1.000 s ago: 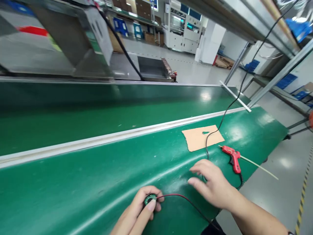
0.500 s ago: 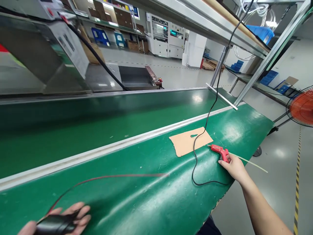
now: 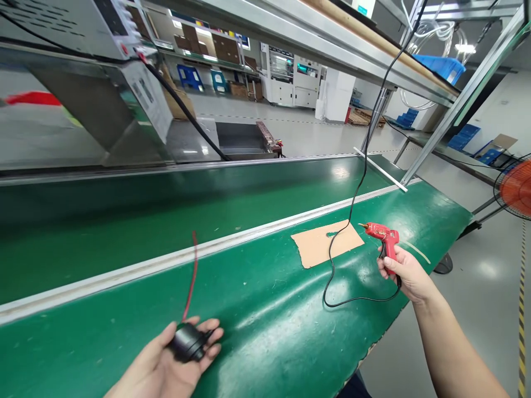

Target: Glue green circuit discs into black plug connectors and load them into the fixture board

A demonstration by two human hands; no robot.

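A small black cylindrical part (image 3: 188, 342), perhaps a little motor or pump, rests in the curled fingers of my left hand (image 3: 176, 362). A red wire (image 3: 192, 282) runs up from it toward the white strip. My right hand (image 3: 404, 271) is wrapped around the handle of a red glue gun (image 3: 384, 235), lifted above the green surface with its nozzle pointing left. A pale glue stick (image 3: 417, 251) sticks out of the gun's back. From its handle a black cord (image 3: 352, 301) loops across the table. Left of the nozzle lies a piece of cardboard (image 3: 311, 249) with a torn hole.
A white strip (image 3: 166, 258) divides the green table (image 3: 265, 326) from the green conveyor belt (image 3: 249, 202) behind it. Metal framing (image 3: 460, 99) rises at the right. An orange fan (image 3: 516, 188) stands beyond the table's right end. A grey machine (image 3: 74, 33) is at upper left.
My right hand has raised the glue gun off the table and now grips its handle. My left hand has moved right and up with the black part, its red wire swinging upright.
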